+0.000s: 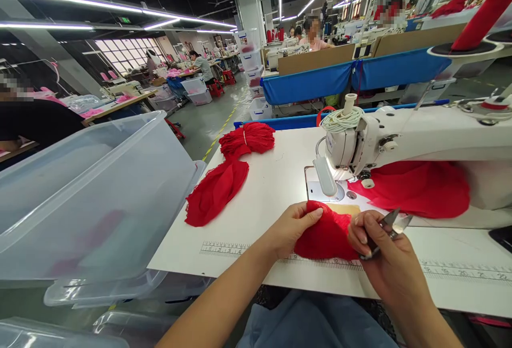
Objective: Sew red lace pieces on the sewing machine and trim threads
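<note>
A piece of red fabric (326,238) is stretched between my two hands, low over the front of the white sewing table. My left hand (294,228) pinches its upper left edge, thumb on top. My right hand (386,249) is closed around small metal thread snips (387,226), blades pointing up and to the right, and its fingertips also touch the right side of the fabric. Just behind the hands stands a white sewing machine (348,150). More red fabric (424,188) lies under the machine's arm, to the right of the needle area.
A tied bundle of red pieces (256,139) and a loose red piece (218,193) lie on the table's left. Large clear plastic bins (160,177) stand beside it. A ruler scale (228,249) runs along the front edge. A red thread cone (482,17) rises at right. Other people sit farther back.
</note>
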`<state>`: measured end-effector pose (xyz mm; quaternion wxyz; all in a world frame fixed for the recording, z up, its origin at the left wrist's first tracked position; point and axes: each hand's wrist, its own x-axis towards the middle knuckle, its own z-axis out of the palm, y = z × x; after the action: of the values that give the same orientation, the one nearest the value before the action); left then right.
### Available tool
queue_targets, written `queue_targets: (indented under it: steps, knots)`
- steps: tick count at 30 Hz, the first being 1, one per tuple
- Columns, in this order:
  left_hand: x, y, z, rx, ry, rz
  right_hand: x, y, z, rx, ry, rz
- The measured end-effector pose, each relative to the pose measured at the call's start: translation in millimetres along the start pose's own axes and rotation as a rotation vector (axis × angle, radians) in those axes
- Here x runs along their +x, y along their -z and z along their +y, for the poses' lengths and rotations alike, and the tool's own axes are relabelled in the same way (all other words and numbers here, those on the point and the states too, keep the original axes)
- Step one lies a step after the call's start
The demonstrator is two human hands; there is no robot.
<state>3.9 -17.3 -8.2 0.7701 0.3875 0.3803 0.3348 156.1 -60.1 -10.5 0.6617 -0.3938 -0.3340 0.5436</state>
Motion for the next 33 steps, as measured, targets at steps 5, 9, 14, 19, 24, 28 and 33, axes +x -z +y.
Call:
queue_targets:
  steps: [5,9,14,19,24,28,33]
  knots:
    - [-9.6,-5.9,6.8,0.166,0.056,-0.141,-11.1,7.6,-4.3,-0.246,0.104,-0.077]
    - [-16.5,-10.3,9.1,0.358,-0.109,-0.106,-17.2,19.5,-5.8,-0.794,0.546,-0.264]
    - [-17.1,-13.2,6.0,0.474,-0.227,-0.012,-15.4,27.4,-5.3,-1.128,0.917,-0.281]
    - [-17.6,-10.1,3.7,0.600,-0.264,0.000,-17.9,29.5,-6.2,-1.144,0.909,-0.237]
    - [-13.2,-10.7,-7.2,0.729,-0.405,0.130,-16.6,36.7,0.8,-1.334,0.941,-0.252]
    - [-9.6,-19.4,-9.4,0.704,-0.434,0.084,-18.2,39.0,1.3,-1.326,0.935,-0.268]
    - [-8.5,-7.0,2.7,0.642,-0.426,0.282,-22.8,68.3,0.6,-1.386,0.757,0.009]
